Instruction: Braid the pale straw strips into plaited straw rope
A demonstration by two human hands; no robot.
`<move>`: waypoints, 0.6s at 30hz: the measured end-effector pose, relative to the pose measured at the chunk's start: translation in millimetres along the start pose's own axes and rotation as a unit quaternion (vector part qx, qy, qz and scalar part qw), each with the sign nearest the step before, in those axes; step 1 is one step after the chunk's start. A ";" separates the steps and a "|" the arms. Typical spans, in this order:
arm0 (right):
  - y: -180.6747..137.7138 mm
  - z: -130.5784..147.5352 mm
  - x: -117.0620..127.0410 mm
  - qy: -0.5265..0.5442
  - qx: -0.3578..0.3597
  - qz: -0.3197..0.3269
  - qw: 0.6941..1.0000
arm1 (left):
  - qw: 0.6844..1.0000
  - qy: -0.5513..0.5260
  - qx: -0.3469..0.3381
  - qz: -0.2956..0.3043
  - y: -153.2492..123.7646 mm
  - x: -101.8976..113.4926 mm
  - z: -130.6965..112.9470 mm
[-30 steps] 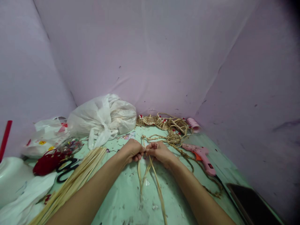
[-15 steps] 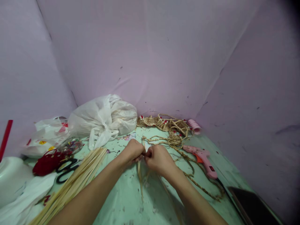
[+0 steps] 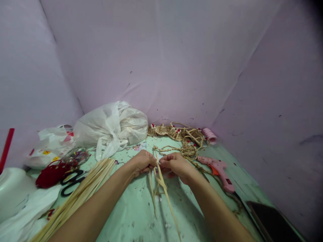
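My left hand and my right hand meet at the middle of the green table, both pinched on pale straw strips. The loose ends of the strips trail down toward me across the table. From the pinch a braided straw cord runs back to a heap of woven straw pieces with red beads by the wall.
A bundle of straw strips lies at my left, with black scissors, a red pouch, a bead jar and white plastic bags. A pink glue gun, pink spool and dark tablet sit at right.
My right hand turned over the strips and came back beside the left; the loose strip ends swung left, then fell back toward me. The left hand stayed in place.
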State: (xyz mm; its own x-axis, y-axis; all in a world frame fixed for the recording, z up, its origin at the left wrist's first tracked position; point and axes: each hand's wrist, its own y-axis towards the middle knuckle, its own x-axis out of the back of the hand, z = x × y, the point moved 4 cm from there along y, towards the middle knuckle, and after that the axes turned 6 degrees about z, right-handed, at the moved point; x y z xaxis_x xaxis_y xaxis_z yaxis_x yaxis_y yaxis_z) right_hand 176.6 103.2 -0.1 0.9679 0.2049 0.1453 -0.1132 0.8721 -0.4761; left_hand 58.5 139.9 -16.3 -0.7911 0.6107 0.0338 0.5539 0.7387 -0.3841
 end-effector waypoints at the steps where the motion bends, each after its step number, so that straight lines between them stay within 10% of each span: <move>1: -0.3 -0.9 -5.3 0.028 -0.004 0.029 0.999 | 1.000 -0.003 -0.004 0.002 0.6 -0.3 0.4; 12: 20.9 -13.3 9.0 -0.193 0.111 -0.022 0.975 | 0.997 0.075 -0.031 0.017 0.3 -3.6 0.5; 18: 15.2 -10.7 -2.7 -0.086 0.035 -0.005 0.996 | 0.996 0.072 -0.054 0.021 1.8 -1.3 -1.0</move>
State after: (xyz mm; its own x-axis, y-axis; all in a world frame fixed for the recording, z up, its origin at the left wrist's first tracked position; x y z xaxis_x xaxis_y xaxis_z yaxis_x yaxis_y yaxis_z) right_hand 174.7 111.1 -17.0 0.9169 0.2638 0.2993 -0.1244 0.9019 -0.4137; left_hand 60.8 140.7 -16.1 -0.7253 0.6709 0.1543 0.6169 0.7329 -0.2869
